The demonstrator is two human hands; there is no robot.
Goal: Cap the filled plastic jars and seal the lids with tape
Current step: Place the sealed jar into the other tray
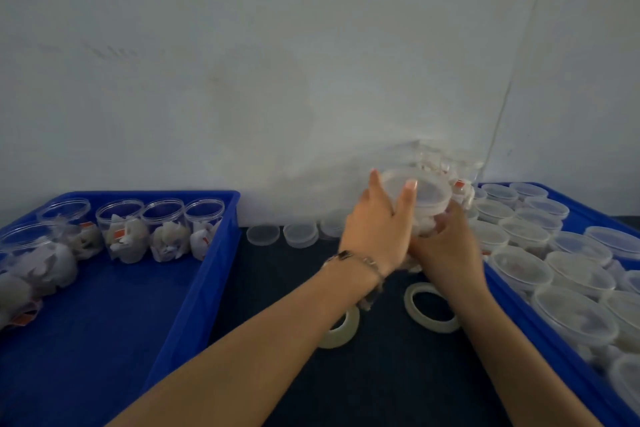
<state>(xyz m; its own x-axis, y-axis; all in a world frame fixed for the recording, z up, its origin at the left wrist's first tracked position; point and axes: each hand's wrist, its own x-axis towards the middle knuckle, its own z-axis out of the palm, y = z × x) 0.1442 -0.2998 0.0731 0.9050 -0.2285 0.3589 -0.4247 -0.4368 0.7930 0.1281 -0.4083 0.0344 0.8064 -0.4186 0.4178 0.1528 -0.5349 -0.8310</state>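
On the dark table (pixel 388 374), tape rolls (pixel 431 307) lie beneath both hands (pixel 377 229) gripping a lidded jar (pixel 424 199).

A dark table (pixel 381 374) carries two blue trays (pixel 194 291), loose lids (pixel 263 235) and two tape rolls (pixel 431 307).

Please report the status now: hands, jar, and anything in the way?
Left hand on the lid, right hand gripping the jar underneath. Lid on, no tape yet. Nothing blocking; tape rolls lie below.
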